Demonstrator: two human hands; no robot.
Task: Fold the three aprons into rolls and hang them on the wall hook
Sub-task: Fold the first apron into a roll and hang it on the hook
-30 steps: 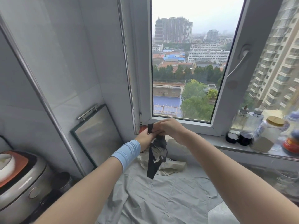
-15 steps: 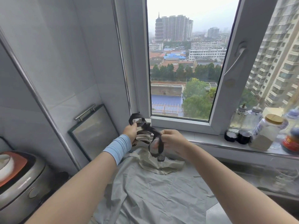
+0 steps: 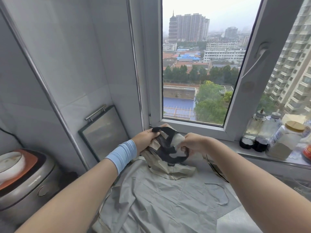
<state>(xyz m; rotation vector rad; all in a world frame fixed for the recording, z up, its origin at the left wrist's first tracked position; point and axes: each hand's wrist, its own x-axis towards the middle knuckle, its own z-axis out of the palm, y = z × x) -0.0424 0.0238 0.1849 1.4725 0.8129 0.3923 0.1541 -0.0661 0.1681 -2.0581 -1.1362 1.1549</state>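
A beige apron (image 3: 170, 167) with a black strap (image 3: 168, 148) is bunched just below the window sill. My left hand (image 3: 146, 138) grips the bunched cloth and the strap's upper end. My right hand (image 3: 191, 143) pinches the strap's loop at the roll's right side. A grey-green apron (image 3: 168, 199) lies spread flat on the counter beneath them, its thin tie (image 3: 222, 194) looping to the right. No wall hook is in view.
A rice cooker (image 3: 25, 179) stands at the left. A metal-framed board (image 3: 104, 132) leans against the tiled wall. Jars and bottles (image 3: 284, 140) crowd the window sill at the right. The window pane (image 3: 198, 64) is straight ahead.
Both hands have come down from in front of the window toward the counter. The black strap, which hung straight down, is now looped around the bunched beige apron between my hands.
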